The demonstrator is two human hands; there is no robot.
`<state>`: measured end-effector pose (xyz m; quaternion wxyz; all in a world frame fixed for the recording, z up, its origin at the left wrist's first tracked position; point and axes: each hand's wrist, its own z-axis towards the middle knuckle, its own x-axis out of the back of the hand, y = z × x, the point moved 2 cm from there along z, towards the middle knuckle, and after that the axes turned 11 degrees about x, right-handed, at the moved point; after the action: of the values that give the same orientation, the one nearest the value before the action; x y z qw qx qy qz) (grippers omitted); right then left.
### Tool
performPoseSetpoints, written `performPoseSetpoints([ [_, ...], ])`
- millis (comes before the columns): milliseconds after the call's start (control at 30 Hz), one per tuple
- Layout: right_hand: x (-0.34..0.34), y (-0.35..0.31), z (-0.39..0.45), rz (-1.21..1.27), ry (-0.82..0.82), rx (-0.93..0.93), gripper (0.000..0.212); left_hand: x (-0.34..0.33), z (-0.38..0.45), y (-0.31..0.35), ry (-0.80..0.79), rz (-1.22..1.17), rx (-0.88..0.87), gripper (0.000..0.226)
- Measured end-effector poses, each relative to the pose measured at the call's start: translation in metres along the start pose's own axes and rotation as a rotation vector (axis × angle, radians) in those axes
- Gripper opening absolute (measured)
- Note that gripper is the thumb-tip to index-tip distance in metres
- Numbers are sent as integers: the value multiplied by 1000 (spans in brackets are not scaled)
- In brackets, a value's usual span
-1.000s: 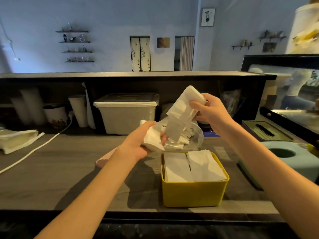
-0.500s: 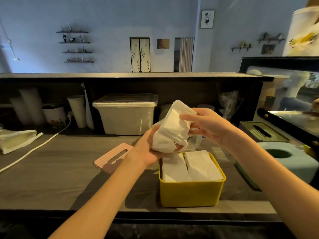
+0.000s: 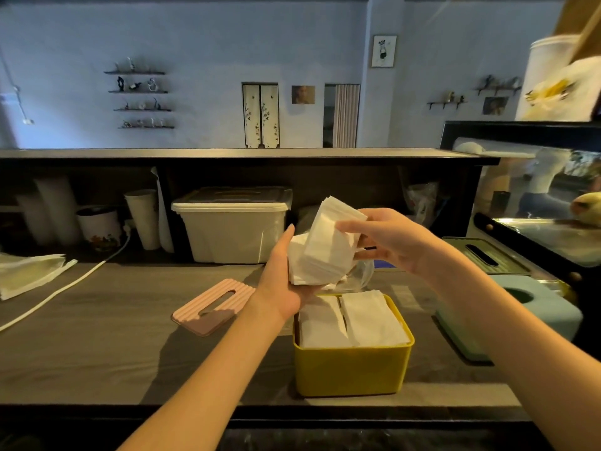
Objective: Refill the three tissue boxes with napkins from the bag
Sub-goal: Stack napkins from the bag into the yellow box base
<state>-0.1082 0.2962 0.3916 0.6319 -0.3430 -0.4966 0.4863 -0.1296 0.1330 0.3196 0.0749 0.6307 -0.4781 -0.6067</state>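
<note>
Both hands (image 3: 338, 255) clasp napkins (image 3: 325, 245) above yellow box (image 3: 353, 369); pink lid (image 3: 214, 305) left.

1. The napkins (image 3: 325, 252) are plain white.
2. The open tissue box (image 3: 353, 369) near the counter's front edge is mustard yellow, filled with white.
3. The ribbed lid (image 3: 214, 305) is pale pink.
4. The box (image 3: 533, 307) by the right edge is light blue-green; behind it, a lid (image 3: 484, 255) is dark olive.
5. The counter (image 3: 97, 336) shows grey-brown wood grain.
6. The storage bin (image 3: 232, 229) at the back edge is cream.
</note>
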Motion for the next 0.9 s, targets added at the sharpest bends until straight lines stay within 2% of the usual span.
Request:
performPoseSetpoints([
  [133,7,9,-3,-173,-2,-25,21,-2,-7,-1,-23,158,-45,44],
  [300,8,17,-8,-255,22,-29,27,-6,-15,-2,-52,197,-42,35],
  [467,9,24,-16,53,-19,-209,33,-6,-25,-3,-62,247,-56,28],
  [533,9,25,-18,61,-33,-188,31,-4,-28,-1,-43,292,-61,29],
  [633,11,24,-20,51,-42,-134,28,5,-31,4,45,394,-49,46],
  [800,6,27,-19,77,-205,-183,35,21,-55,13,122,551,99,32],
  [900,-3,37,-18,23,-281,-247,44,30,-66,22,178,663,91,28],
])
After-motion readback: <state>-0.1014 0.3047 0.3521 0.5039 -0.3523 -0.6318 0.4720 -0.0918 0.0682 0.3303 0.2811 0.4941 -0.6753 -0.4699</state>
